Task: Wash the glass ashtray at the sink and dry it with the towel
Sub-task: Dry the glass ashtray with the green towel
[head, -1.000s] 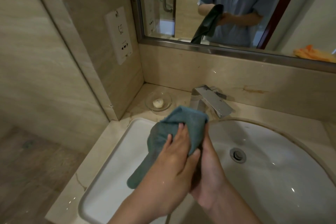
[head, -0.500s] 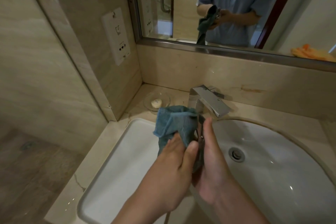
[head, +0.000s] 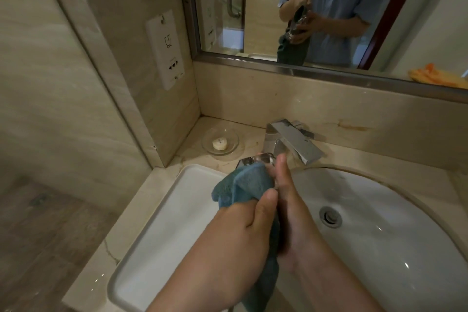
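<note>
Glass shows only as a glinting edge above the cloth: the ashtray [head: 257,159] stands on its rim between the two hands, held in the air over the inner edge of the basin [head: 379,248], just in front of the tap [head: 293,142]. A blue-grey towel [head: 243,185] is bunched against its left face and trails down between the wrists toward the near edge of the counter [head: 141,208]. The left hand [head: 243,225] is closed on the towel, thumb on top, pressing the cloth onto the glass. The right hand [head: 288,200] lies flat along the other face with fingers stretched up the ashtray's side, bracing and gripping it from that side. No water runs from the tap, and the basin has only a wet sheen, so the washing looks finished and the drying is the step in hand. How much of the glass is dry cannot be told, since most of it is hidden by cloth and fingers. Next, I judge, the ashtray needs turning in the right hand so the towel reaches the hollow and the far rim, with a firm hold because wet glass slips. A clear soap dish [head: 220,144] sits apart near the back left corner of the counter
</note>
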### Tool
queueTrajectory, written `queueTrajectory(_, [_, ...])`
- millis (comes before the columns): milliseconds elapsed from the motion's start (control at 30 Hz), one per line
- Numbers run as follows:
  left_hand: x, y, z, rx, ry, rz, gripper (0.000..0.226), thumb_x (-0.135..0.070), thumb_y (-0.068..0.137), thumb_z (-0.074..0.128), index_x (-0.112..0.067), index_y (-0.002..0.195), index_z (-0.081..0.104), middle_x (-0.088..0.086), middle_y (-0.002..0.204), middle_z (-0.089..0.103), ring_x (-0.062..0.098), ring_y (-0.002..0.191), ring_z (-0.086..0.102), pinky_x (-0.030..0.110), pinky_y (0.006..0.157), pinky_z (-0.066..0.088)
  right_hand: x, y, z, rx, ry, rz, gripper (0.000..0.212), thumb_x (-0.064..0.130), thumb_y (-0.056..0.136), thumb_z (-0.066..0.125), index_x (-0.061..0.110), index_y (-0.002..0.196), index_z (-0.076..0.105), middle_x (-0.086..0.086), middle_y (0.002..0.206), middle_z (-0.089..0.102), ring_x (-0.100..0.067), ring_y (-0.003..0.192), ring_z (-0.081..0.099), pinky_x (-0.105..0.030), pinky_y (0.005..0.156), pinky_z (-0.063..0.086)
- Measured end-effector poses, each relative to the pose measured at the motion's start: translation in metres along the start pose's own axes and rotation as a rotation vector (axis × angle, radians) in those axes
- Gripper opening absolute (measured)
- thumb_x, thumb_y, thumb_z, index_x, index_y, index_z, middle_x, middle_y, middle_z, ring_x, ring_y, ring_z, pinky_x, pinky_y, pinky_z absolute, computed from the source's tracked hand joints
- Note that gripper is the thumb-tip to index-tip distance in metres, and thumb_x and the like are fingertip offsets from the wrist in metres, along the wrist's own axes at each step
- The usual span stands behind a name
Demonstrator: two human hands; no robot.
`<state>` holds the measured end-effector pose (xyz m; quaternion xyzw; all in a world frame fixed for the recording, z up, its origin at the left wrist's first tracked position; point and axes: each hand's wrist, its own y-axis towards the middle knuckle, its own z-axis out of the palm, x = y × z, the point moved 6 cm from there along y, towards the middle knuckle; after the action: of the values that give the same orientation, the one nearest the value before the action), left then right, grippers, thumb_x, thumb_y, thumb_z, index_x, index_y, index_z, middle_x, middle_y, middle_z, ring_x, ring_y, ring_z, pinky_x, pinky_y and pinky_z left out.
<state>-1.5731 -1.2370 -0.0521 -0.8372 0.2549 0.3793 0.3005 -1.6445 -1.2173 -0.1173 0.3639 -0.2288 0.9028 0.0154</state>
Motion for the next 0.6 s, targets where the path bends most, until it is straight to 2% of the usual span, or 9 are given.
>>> queueTrajectory(67, [0.004,-0.001,0.000,0.049,-0.181,0.005,0.066,-0.067,0.077,0.033,-0.012,0.082,0.069,0.005,0.088,0.072,0.017,0.087,0.066,0.034,0.089,0.049,-0.002,-0.002,0.001,0.034,-0.014,0.013,0.076,0.077,0.071,0.040,0.013,0.097,0.073,-0.014,0.090,0.075,-0.025,0.085,0.072,-0.031,0.064,0.057])
queueTrajectory(167, [0.009,0.000,0.005,0.103,-0.415,0.034,0.072,-0.082,0.052,0.039,-0.027,0.086,0.070,0.000,0.092,0.074,0.013,0.093,0.067,0.039,0.096,0.047,-0.006,-0.001,0.001,0.043,-0.049,0.017,0.083,0.080,0.062,0.045,0.015,0.107,0.070,-0.013,0.102,0.072,-0.027,0.099,0.068,-0.036,0.077,0.054])
queueTrajectory(233, [0.011,0.000,0.007,0.118,-0.453,0.058,0.062,-0.079,0.051,0.038,-0.040,0.090,0.067,-0.009,0.097,0.073,0.005,0.098,0.064,0.034,0.100,0.044,-0.008,-0.001,0.001,0.043,-0.055,0.005,0.083,0.083,0.059,0.048,0.018,0.106,0.071,-0.010,0.104,0.073,-0.024,0.102,0.067,-0.036,0.080,0.053])
queueTrajectory(300, [0.012,0.002,0.011,0.133,-0.471,0.090,0.050,-0.079,0.064,0.039,-0.050,0.096,0.065,-0.018,0.107,0.069,-0.004,0.106,0.059,0.029,0.104,0.041,-0.009,-0.002,0.000,0.043,-0.039,0.001,0.085,0.086,0.060,0.043,0.020,0.105,0.071,-0.009,0.104,0.073,-0.023,0.103,0.067,-0.037,0.083,0.052])
queueTrajectory(333, [0.011,0.003,0.014,0.131,-0.457,0.114,0.044,-0.076,0.071,0.037,-0.056,0.103,0.060,-0.025,0.119,0.062,-0.009,0.114,0.051,0.026,0.108,0.036,-0.009,-0.004,0.000,0.042,-0.031,-0.003,0.085,0.086,0.062,0.039,0.019,0.102,0.073,-0.010,0.103,0.073,-0.023,0.101,0.068,-0.036,0.083,0.052])
queueTrajectory(400, [0.011,0.006,0.019,0.110,-0.392,0.161,0.038,-0.067,0.079,0.031,-0.065,0.117,0.037,-0.043,0.135,0.029,-0.030,0.119,0.025,0.008,0.109,0.019,-0.005,-0.008,0.002,0.026,-0.033,-0.019,0.079,0.079,0.063,0.036,0.019,0.094,0.075,-0.009,0.097,0.075,-0.020,0.094,0.070,-0.031,0.076,0.054])
queueTrajectory(467, [0.011,0.009,0.023,0.095,-0.255,0.208,0.040,-0.063,0.074,0.024,-0.068,0.111,0.010,-0.057,0.116,0.005,-0.046,0.103,0.003,-0.009,0.096,0.005,-0.002,-0.012,0.003,0.001,-0.022,-0.041,0.073,0.073,0.060,0.040,0.018,0.093,0.075,-0.006,0.090,0.076,-0.016,0.086,0.072,-0.026,0.067,0.055])
queueTrajectory(533, [0.010,0.011,0.025,0.062,-0.103,0.305,0.042,-0.061,0.076,0.018,-0.067,0.115,0.003,-0.058,0.117,-0.001,-0.039,0.115,-0.006,-0.011,0.095,-0.001,0.000,-0.014,0.004,-0.012,-0.007,-0.070,0.077,0.073,0.056,0.049,0.017,0.104,0.070,-0.008,0.095,0.075,-0.016,0.088,0.072,-0.024,0.065,0.056])
queueTrajectory(600, [0.011,0.015,0.025,0.023,-0.018,0.386,0.034,-0.061,0.087,0.013,-0.067,0.119,0.006,-0.061,0.120,0.005,-0.031,0.124,-0.004,-0.007,0.099,0.000,0.000,-0.013,0.004,-0.030,0.006,-0.101,0.093,0.076,0.044,0.068,0.016,0.115,0.063,-0.012,0.108,0.071,-0.019,0.096,0.070,-0.025,0.067,0.056])
